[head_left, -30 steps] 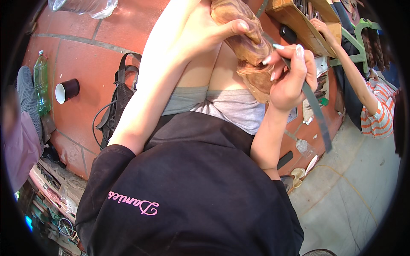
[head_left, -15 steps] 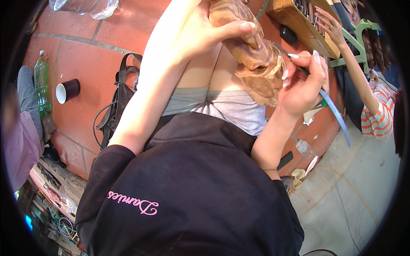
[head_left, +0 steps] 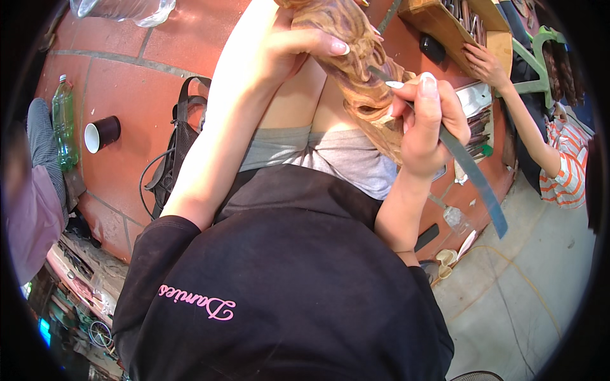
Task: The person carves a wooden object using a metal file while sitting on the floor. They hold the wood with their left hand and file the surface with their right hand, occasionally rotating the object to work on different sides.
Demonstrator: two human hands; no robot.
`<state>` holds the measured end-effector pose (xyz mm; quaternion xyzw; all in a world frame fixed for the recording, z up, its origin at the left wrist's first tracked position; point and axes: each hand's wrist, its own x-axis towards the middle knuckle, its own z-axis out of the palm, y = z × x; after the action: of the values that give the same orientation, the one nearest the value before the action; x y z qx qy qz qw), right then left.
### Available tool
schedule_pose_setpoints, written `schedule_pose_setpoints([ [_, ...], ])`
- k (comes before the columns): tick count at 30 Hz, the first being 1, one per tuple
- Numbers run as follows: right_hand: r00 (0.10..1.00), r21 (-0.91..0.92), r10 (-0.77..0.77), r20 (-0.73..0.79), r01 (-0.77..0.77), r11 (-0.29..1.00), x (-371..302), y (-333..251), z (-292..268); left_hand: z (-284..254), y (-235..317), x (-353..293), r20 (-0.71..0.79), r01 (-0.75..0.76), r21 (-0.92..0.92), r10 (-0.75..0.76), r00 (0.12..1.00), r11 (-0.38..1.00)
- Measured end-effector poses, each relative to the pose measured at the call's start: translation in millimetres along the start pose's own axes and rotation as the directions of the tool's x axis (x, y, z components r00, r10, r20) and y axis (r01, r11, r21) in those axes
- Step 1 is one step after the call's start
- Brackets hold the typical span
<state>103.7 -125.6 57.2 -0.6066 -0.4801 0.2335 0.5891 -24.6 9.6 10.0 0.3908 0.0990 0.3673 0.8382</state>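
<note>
A carved piece of brown, swirly-grained wood (head_left: 373, 96) is held slantwise above my lap. My left hand (head_left: 293, 49) is closed around its upper part, the thumb lying across the front. My right hand (head_left: 433, 124) pinches a long, flat, blue-grey strip-like tool (head_left: 473, 178). Its narrow dark tip touches, or nearly touches, the carving's grooved surface just below my left thumb. The tool's wide tail sticks out past the heel of my right hand. My left fingers behind the wood are mostly hidden.
Right, another person's hand (head_left: 486, 65) touches a wooden box (head_left: 438, 28) of slim tools. A black rounded object (head_left: 433, 47) lies beside it. Left are a black bag (head_left: 181, 152), a dark cup (head_left: 108, 132) and a green bottle (head_left: 65, 120) on the red tiles.
The carving has shifted left in my left hand's grip. My right hand has moved left and slightly down with the tool. The other person's hand has lowered onto the box.
</note>
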Motion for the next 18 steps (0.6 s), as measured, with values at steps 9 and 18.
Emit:
schedule_pose_setpoints([
  [9, 0.987, -0.127, -0.141, 0.075, 0.149, 0.981, -2.3, 6.8, -4.9, 3.1, 5.5, -1.3, -0.007, 0.039, -0.009, -0.039, 0.999, 0.999],
  [18, 0.989, -0.093, -0.134, 0.07, 0.14, 0.986, -1.5, 8.3, -4.2, 8.8, 6.0, -2.2, -0.075, 0.083, 0.036, -0.08, 0.994, 0.996],
])
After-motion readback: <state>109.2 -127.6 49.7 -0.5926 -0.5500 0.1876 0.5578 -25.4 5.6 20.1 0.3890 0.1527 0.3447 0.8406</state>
